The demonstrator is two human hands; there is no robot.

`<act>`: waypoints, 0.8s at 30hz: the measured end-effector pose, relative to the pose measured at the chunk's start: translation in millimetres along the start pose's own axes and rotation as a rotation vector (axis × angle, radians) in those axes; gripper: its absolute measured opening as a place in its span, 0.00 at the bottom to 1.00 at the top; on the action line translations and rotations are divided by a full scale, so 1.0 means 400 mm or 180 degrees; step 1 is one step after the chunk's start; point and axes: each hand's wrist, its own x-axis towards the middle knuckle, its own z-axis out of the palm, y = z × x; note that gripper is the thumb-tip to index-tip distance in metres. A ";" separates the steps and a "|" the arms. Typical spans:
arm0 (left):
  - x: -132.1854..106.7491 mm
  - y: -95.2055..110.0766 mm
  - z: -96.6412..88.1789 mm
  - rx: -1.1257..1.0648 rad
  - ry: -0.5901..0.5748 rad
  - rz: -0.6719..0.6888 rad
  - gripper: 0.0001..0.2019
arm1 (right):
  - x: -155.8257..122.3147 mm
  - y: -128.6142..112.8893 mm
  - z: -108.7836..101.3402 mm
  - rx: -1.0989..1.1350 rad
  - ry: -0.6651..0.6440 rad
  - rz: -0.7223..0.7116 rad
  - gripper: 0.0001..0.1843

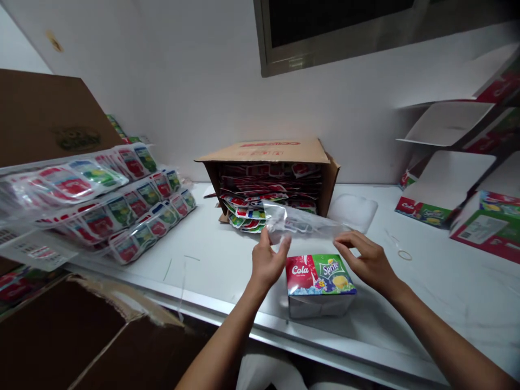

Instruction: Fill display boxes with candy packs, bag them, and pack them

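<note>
Holding some clear plastic (300, 223) near the Cola/Sprite box (320, 276) (left hand (268, 259) one end, right hand (369, 261) the other, lol).

The left hand (268, 262) hides some of the clear bag (304, 223). The lower-left carton (134, 357) is cut by the view's edge.

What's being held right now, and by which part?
Clear plastic film: its left end in the left hand, its right end in the right hand.
</note>
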 end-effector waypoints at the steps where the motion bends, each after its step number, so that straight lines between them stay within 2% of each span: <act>1: -0.023 0.010 -0.016 -0.0096 -0.0009 0.0146 0.28 | -0.013 -0.008 -0.015 0.0031 0.0008 -0.0238 0.06; 4: -0.094 0.012 -0.039 -0.0051 0.0090 0.0943 0.27 | -0.068 -0.013 -0.045 -0.0111 0.0020 -0.0824 0.14; 6: -0.136 -0.006 -0.036 0.0083 0.0144 0.1504 0.25 | -0.108 -0.009 -0.053 -0.0300 0.0044 -0.1038 0.18; 8: -0.167 -0.031 -0.025 0.0127 0.0156 0.1810 0.23 | -0.142 -0.007 -0.059 -0.0476 0.0100 -0.1161 0.20; 12: -0.193 -0.067 -0.012 -0.0106 -0.0109 0.1775 0.23 | -0.182 -0.010 -0.072 -0.0788 0.0167 -0.1272 0.20; 15: -0.195 -0.078 -0.018 -0.0235 -0.0433 0.1780 0.27 | -0.202 -0.007 -0.077 -0.0901 0.0123 -0.1275 0.19; 17: -0.196 -0.081 -0.024 -0.0192 -0.0732 0.1780 0.33 | -0.213 -0.003 -0.073 -0.0901 0.0107 -0.1244 0.19; 20: -0.199 -0.087 -0.022 -0.0154 -0.1015 0.1742 0.49 | -0.224 0.003 -0.060 -0.0822 0.0064 -0.1182 0.18; 22: -0.201 -0.095 -0.010 -0.0164 -0.0911 0.1695 0.54 | -0.228 0.006 -0.051 -0.0674 -0.0013 -0.1070 0.17; 24: -0.200 -0.106 0.008 -0.0143 -0.0694 0.1624 0.50 | -0.233 0.009 -0.045 -0.0409 -0.0136 -0.0822 0.17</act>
